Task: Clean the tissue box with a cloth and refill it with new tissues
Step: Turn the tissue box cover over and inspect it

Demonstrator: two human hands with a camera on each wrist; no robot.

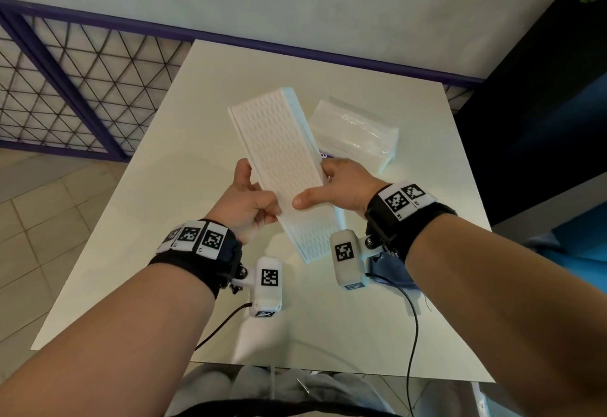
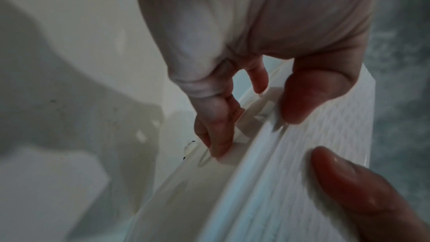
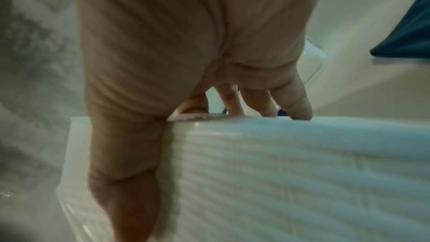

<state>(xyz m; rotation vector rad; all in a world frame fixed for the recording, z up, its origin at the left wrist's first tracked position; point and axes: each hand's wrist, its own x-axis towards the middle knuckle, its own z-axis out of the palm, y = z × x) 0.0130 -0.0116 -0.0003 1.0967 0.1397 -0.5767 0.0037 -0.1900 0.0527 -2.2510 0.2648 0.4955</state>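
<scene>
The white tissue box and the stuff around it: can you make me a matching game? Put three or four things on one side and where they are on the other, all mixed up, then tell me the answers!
Things:
1. tissue box
2. pack of tissues
3. left hand
4. table

Places or states:
A. lying on the table, beyond the right hand
B. under everything, pale and square
C. held up in the air by both hands
D. gripping the box's left edge

Pairs: 1-C, 2-A, 3-D, 4-B
</scene>
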